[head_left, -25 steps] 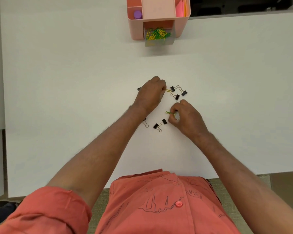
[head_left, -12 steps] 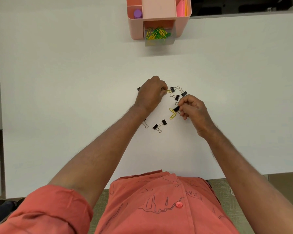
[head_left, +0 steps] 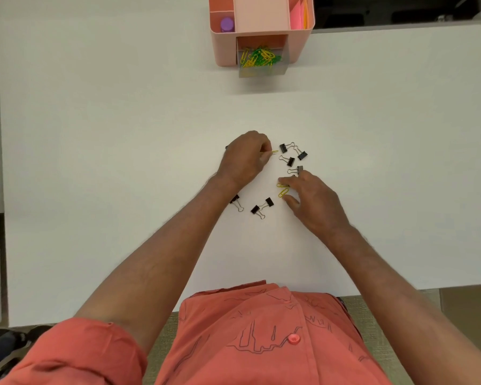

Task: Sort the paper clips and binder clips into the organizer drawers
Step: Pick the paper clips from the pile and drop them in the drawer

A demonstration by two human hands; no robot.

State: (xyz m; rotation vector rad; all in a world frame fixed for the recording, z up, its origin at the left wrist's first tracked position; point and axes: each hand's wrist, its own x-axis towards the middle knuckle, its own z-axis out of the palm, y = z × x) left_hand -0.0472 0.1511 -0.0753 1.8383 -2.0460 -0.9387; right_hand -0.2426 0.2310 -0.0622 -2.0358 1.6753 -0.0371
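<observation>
White desk [head_left: 122, 134] fills most of the room I can see, with a dark gap behind its far edge. Two yellow paper clips [head_left: 283, 189] lie near the middle of it, touching each other, and the right hand [head_left: 314, 201] is lowered over them with thumb and forefinger spread apart on either side, not closed on anything yet. At about eleven o'clock from that pair the left hand [head_left: 246, 159] is pinched shut on another yellow clip [head_left: 272, 152], whose tip pokes out between the fingertips.

Around the hands sit the binder clips: a cluster of three [head_left: 292, 154] at about twelve o'clock from the pair, one more [head_left: 296, 170] just beside the right forefinger, two [head_left: 261, 207] near nine o'clock, and another [head_left: 236, 202] half hidden by the left forearm. None of these looks sorted so far.

Far off at twelve o'clock stands the pink organizer [head_left: 261, 31], its clear drawer [head_left: 261, 61] pulled out and already holding a heap of yellow and green paper clips.

I'd judge the risk lies with the flat wire clips: on a smooth top they may slide away from the fingertips instead of lifting, or the two may hook together and one drop on the long carry to the drawer. The nearby binder clip could also get nudged by the right hand.
</observation>
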